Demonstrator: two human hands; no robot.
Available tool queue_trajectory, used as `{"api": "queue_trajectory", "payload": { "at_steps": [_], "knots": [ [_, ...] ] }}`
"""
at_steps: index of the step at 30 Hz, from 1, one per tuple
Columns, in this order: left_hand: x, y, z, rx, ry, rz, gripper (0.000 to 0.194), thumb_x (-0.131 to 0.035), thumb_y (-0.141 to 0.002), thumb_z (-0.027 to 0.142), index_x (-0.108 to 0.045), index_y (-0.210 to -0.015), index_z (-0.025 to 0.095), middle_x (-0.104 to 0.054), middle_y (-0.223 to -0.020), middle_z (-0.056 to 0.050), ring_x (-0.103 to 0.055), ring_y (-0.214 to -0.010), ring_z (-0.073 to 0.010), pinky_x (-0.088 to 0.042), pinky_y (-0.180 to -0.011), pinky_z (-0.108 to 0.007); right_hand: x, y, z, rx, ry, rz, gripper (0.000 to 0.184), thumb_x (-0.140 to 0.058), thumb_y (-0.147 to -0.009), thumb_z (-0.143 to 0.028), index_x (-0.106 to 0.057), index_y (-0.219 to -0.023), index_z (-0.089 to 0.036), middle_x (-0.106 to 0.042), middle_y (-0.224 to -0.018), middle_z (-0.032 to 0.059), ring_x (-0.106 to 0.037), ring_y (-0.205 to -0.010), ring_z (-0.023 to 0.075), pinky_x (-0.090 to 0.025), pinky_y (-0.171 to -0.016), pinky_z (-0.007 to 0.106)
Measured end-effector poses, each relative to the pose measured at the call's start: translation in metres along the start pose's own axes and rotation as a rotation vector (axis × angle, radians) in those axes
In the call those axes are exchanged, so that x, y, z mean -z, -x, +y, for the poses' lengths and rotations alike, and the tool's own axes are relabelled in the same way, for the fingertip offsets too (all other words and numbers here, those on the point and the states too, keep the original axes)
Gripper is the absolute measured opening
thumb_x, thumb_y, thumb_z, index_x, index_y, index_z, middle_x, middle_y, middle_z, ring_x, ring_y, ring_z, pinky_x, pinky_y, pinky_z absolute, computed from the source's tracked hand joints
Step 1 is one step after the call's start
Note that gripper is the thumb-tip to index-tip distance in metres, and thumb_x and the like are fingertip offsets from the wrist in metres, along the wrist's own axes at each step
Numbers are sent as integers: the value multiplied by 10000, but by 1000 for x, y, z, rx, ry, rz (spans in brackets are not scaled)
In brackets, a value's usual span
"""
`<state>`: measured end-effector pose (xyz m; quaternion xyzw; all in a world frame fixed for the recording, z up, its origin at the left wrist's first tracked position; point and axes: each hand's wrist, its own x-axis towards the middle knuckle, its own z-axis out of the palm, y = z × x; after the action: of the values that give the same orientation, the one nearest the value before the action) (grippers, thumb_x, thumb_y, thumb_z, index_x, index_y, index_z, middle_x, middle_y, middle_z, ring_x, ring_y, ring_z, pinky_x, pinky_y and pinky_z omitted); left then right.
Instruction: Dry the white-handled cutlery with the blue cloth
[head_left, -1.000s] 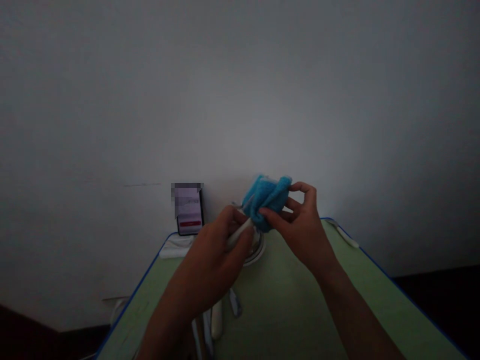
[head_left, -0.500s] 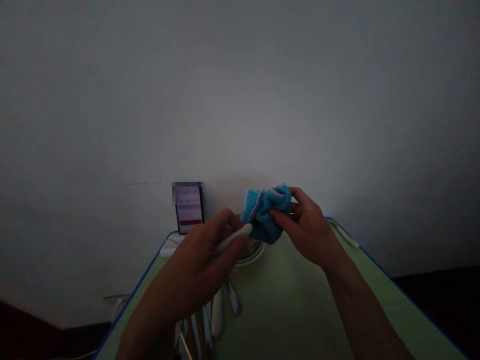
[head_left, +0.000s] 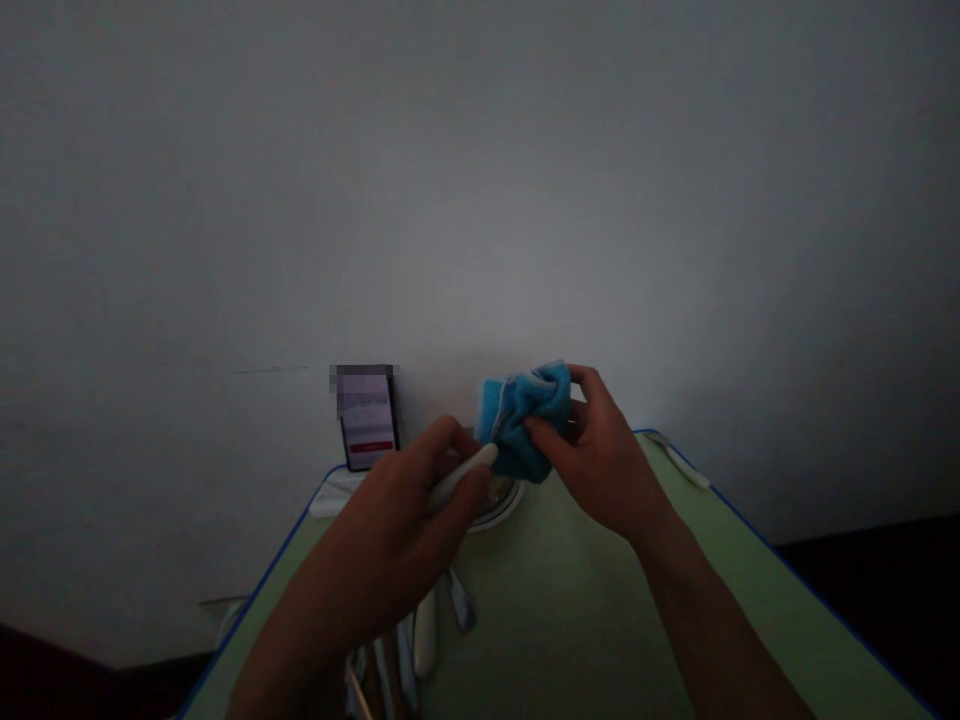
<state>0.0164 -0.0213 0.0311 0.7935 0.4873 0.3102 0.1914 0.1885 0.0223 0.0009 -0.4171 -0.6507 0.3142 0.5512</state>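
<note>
The white handle of a utensil is gripped in my left hand; its far end is hidden, so its kind cannot be made out. A crumpled blue cloth is pinched between the thumb and fingers of my right hand. The cloth touches or lies close to the handle's tip, in front of the wall. Below both hands a round bowl or dish with a pale rim stands on the table, partly covered by my left hand.
A phone leans against the wall above a white object. A white-handled utensil lies at the green table's right edge. Several utensils lie under my left forearm, including a white handle and a metal piece.
The whole view has shifted slightly, so the things appear a little further left. Both hands keep their grips on the white-handled utensil and the cloth, with hardly any change between them.
</note>
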Motion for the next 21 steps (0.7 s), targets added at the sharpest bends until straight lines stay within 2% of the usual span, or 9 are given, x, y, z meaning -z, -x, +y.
{"api": "queue_trajectory", "payload": {
  "at_steps": [6,10,14,18,21],
  "knots": [
    [3,2,-3,-10,11,-12,153,-444,-887,341,-492,-835,205,-618,-704,23,-565,-618,-133,-399,-561,-248,4,-1,-1,89,114,-16,196,-497,-796,-175,-432,-973,-230,-540,-736,-26,-536,-655,136,-459,-635,316],
    [4,3,-7,-23,55,-30,151,-451,-894,346,-510,-863,210,-627,-744,20,-574,-652,-130,-414,-580,-240,10,-2,-1,119,155,-61,219,-477,-779,-143,-425,-974,-228,-516,-742,-28,-502,-670,133,-439,-655,309],
    [7,4,-12,-44,112,-70,142,-465,-894,335,-525,-858,211,-621,-731,26,-568,-645,-119,-420,-580,-220,17,0,-1,108,214,-163,295,-499,-765,-139,-430,-1032,-241,-525,-740,-33,-507,-651,131,-435,-626,298],
    [8,5,-15,-45,137,-86,137,-467,-893,323,-535,-858,209,-624,-739,21,-562,-644,-117,-427,-588,-212,18,2,-1,33,72,-268,339,-560,-776,-200,-404,-1067,-277,-605,-806,-32,-572,-639,132,-472,-575,278],
    [8,6,-15,-36,146,-86,135,-478,-887,328,-546,-870,212,-629,-755,18,-572,-666,-122,-434,-592,-209,17,2,-1,-15,-19,-273,375,-614,-763,-261,-404,-1074,-278,-644,-851,-17,-627,-689,153,-514,-597,295]
  ]
}}
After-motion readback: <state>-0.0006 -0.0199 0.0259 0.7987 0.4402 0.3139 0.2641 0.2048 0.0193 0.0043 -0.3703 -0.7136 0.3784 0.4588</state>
